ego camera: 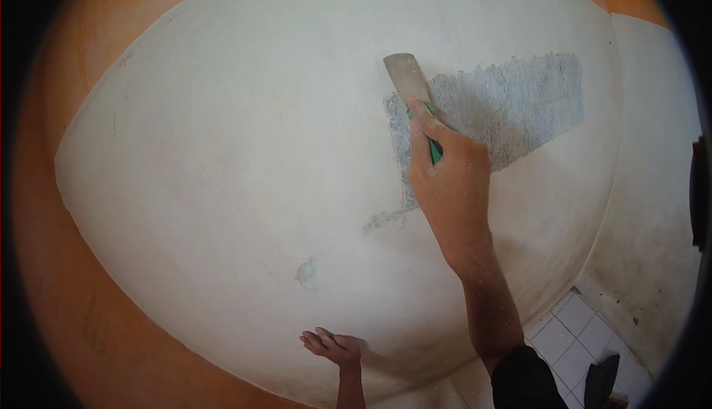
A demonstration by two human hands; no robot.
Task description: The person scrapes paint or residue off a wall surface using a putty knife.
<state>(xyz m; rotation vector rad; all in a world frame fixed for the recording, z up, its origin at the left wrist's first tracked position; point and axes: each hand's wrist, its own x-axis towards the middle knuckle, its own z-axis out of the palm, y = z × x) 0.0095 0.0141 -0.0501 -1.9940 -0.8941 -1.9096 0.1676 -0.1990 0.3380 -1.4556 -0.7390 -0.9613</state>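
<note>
My right hand [453, 172] grips a putty knife [407, 72] with a green handle and a broad, dusty metal blade. The blade points up and lies against or just over the off-white painted wall [250, 147]. Beside it spreads a rough grey-blue patch [523, 97] where the paint is off. A thin strip of the same grey runs down the left of my wrist. White flecks dot my fingers and forearm. Lower down, my left hand [332, 346] holds nothing, fingers apart and palm partly up, close to the wall; whether it touches is hard to tell.
A small bare spot [307, 274] marks the wall above my left hand. Orange-painted wall [72, 298] borders the white area on the left. At the right, another white wall [645, 186] meets it at a corner. White floor tiles [578, 320] show below, with a dark object [601, 378] on them.
</note>
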